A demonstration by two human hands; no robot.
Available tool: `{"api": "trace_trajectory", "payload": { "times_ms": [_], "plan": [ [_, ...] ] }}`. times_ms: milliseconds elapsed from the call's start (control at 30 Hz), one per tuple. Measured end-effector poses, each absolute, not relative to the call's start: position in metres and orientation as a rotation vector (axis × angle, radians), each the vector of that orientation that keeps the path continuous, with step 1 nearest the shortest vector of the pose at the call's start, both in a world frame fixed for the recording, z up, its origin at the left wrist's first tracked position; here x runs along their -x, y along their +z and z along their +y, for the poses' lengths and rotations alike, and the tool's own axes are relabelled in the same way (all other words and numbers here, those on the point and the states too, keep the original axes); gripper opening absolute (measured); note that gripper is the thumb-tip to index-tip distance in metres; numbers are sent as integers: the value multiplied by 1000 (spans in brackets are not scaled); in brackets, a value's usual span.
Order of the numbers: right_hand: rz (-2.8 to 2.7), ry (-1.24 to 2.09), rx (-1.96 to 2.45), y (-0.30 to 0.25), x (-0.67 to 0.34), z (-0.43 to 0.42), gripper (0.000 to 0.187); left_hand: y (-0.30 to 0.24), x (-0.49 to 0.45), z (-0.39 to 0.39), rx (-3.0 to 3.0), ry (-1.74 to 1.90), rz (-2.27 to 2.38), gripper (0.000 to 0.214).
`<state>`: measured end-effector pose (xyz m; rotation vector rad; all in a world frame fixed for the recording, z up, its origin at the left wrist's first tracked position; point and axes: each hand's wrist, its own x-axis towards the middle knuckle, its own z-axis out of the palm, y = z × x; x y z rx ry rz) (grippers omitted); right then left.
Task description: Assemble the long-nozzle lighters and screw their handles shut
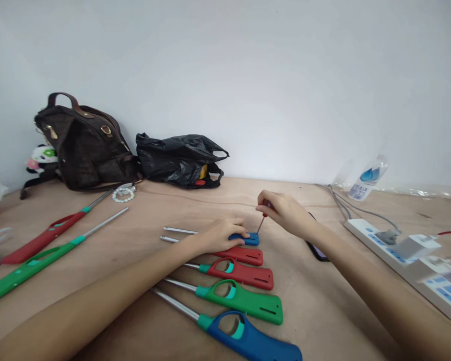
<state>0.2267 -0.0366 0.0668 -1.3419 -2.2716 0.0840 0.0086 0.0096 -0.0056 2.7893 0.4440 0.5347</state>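
Observation:
My left hand is closed over the far blue lighter, pressing it flat on the table and hiding much of its handle. In my right hand is a screwdriver with a dark red handle. Its shaft slants down and the tip meets the handle end of that blue lighter. Nearer to me lie two red lighters, a green lighter and another blue lighter in a row, their metal tubes pointing left. My left wrist and forearm cover parts of the tubes.
At left lie a long red lighter and a long green lighter. Behind are a beaded bracelet, a dark backpack and a black plastic bag. At right are a phone, a power strip and a bottle.

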Motion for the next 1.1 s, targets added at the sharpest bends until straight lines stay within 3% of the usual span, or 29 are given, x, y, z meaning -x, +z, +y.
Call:
{"api": "trace_trajectory", "payload": {
  "times_ms": [300,400,467,600,800,933,1100],
  "plan": [
    [-2505,-269,1431,83,-236,-47,10,-4,-9,9,-2769,526,434,16],
    [-2538,-371,1505,85,-236,-46,23,-2,-10,8,-2770,537,426,14],
    [-2564,-421,1460,84,-234,-48,22,-1,-10,7,-2774,544,428,13],
    [-2559,-347,1325,84,-229,-54,3,-1,-10,7,-2800,536,441,14],
    [-2510,-458,1474,81,-225,-50,26,-5,-9,10,-2812,516,442,17],
    [-2479,-348,1361,81,-228,-51,8,-3,-10,9,-2805,511,448,16],
    [-2507,-322,1473,85,-226,-48,17,-5,-9,9,-2819,515,462,15]
  ]
}}
